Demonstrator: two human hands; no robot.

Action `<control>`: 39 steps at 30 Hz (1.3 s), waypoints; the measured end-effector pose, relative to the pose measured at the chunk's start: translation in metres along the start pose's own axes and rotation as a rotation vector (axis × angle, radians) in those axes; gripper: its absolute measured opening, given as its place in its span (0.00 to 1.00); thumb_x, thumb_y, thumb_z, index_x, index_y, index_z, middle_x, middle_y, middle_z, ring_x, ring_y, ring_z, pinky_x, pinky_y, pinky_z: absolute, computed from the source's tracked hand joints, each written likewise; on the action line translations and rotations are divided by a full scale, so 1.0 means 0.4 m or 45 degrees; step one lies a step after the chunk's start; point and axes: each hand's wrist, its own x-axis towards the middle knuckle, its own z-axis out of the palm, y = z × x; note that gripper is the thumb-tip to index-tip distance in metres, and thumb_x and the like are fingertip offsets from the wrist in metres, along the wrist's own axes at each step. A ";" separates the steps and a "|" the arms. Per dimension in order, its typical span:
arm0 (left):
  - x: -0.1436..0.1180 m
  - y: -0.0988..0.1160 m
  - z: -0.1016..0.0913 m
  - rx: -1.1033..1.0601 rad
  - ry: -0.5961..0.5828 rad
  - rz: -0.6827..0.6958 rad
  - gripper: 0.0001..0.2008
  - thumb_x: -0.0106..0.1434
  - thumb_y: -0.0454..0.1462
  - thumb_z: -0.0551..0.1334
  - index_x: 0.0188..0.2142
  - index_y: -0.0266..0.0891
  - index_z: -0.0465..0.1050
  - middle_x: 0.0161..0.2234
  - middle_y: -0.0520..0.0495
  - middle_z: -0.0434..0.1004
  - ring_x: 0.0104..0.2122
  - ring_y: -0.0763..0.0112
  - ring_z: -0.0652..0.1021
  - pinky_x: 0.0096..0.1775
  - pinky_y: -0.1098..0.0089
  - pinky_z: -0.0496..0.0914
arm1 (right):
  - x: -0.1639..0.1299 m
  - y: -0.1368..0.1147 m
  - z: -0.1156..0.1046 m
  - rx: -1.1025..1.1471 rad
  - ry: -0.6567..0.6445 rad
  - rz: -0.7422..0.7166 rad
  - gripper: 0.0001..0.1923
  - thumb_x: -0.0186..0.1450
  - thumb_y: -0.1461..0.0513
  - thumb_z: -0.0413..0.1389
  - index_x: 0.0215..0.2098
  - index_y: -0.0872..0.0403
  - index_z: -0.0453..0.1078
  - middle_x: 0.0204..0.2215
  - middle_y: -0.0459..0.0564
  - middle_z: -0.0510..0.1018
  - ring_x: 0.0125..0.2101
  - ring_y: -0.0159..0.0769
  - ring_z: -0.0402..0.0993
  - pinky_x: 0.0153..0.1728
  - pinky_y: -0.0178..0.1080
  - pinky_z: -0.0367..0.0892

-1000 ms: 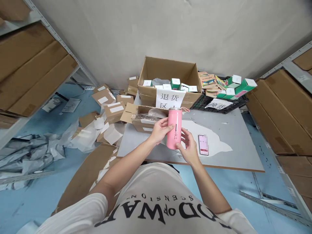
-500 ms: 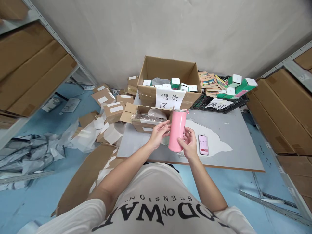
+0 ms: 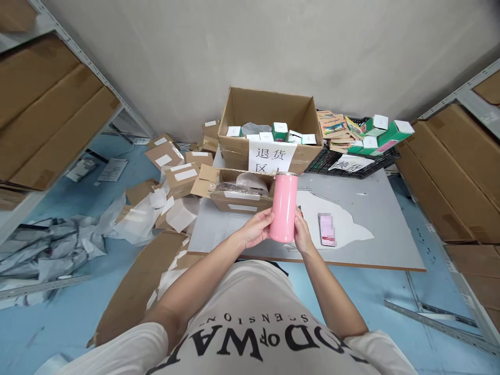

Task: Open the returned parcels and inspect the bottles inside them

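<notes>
A pink tumbler (image 3: 284, 208) with a silver rim is held upright above the near side of the table, between both hands. My left hand (image 3: 257, 228) grips its lower left side. Around the right side curls my right hand (image 3: 303, 232), its fingertips hidden behind the tumbler. Just behind it stands an open small carton (image 3: 238, 202) with clear wrapping inside. To the right, a phone (image 3: 327, 230) lies on torn white paper (image 3: 351, 229).
A large cardboard box (image 3: 273, 104) with white-and-green boxes stands at the table's back. Beside it a black crate (image 3: 353, 169) holds booklets and more boxes. Cartons and plastic wrapping (image 3: 135, 221) litter the floor at left. Shelves with big cartons (image 3: 54, 109) flank both sides.
The tumbler has been turned about its length; its strap loop and the dark mark on its side no longer show. My left fingers moved lower, and the right thumb left the front.
</notes>
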 end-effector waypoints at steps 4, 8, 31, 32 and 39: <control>0.012 0.020 -0.019 0.043 0.014 0.058 0.30 0.51 0.49 0.70 0.51 0.41 0.71 0.49 0.40 0.76 0.50 0.55 0.75 0.50 0.57 0.69 | 0.015 -0.008 -0.011 0.103 -0.099 -0.015 0.32 0.61 0.40 0.49 0.55 0.47 0.68 0.62 0.47 0.62 0.64 0.42 0.51 0.64 0.50 0.46; 0.025 0.022 -0.038 0.169 0.124 0.189 0.34 0.45 0.45 0.74 0.50 0.40 0.68 0.47 0.40 0.76 0.46 0.58 0.77 0.49 0.57 0.70 | 0.027 -0.026 -0.029 0.166 -0.040 0.033 0.34 0.57 0.43 0.57 0.57 0.47 0.66 0.62 0.50 0.62 0.63 0.45 0.54 0.62 0.53 0.49; 0.004 -0.029 -0.025 0.448 0.263 0.273 0.39 0.46 0.51 0.72 0.54 0.39 0.63 0.47 0.39 0.74 0.47 0.58 0.75 0.48 0.58 0.67 | 0.141 -0.115 -0.124 0.406 0.174 0.072 0.30 0.47 0.50 0.67 0.48 0.48 0.71 0.41 0.50 0.79 0.38 0.42 0.77 0.35 0.42 0.73; -0.003 -0.026 -0.032 0.294 0.142 0.114 0.37 0.49 0.54 0.69 0.54 0.39 0.64 0.46 0.38 0.74 0.46 0.57 0.75 0.47 0.57 0.68 | 0.143 -0.112 -0.132 0.482 0.145 0.055 0.30 0.48 0.49 0.66 0.47 0.48 0.71 0.41 0.50 0.79 0.39 0.44 0.77 0.37 0.44 0.73; -0.026 -0.046 -0.032 -0.168 -0.206 -0.313 0.28 0.50 0.45 0.72 0.48 0.34 0.71 0.41 0.39 0.78 0.39 0.59 0.78 0.45 0.58 0.70 | 0.135 -0.095 -0.132 0.623 -0.052 -0.017 0.39 0.47 0.39 0.60 0.52 0.47 0.66 0.44 0.53 0.78 0.47 0.55 0.74 0.44 0.56 0.70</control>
